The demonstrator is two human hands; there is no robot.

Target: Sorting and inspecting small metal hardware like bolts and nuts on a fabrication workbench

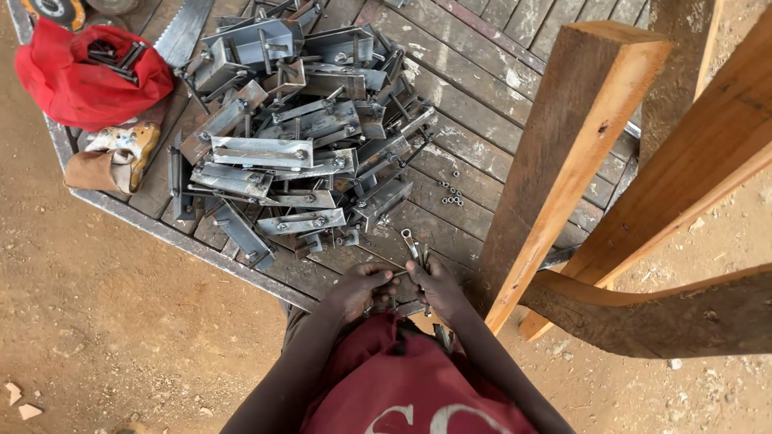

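Observation:
My left hand [360, 288] and my right hand [431, 283] meet close to my chest, over the near edge of a wooden platform [474, 120]. My right hand grips a small metal spanner [412, 243] that points up and away from me. My left hand pinches a small metal part against it; what that part is I cannot make out. A big heap of grey steel brackets with bolts [297, 137] lies on the platform just beyond my hands.
Several loose nuts [452, 193] lie on the boards right of the heap. A red bag with bolts [88, 72], work gloves [112, 157] and a saw blade [183, 30] lie at the upper left. Thick timber beams [563, 153] stand to my right. Bare dirt surrounds the platform.

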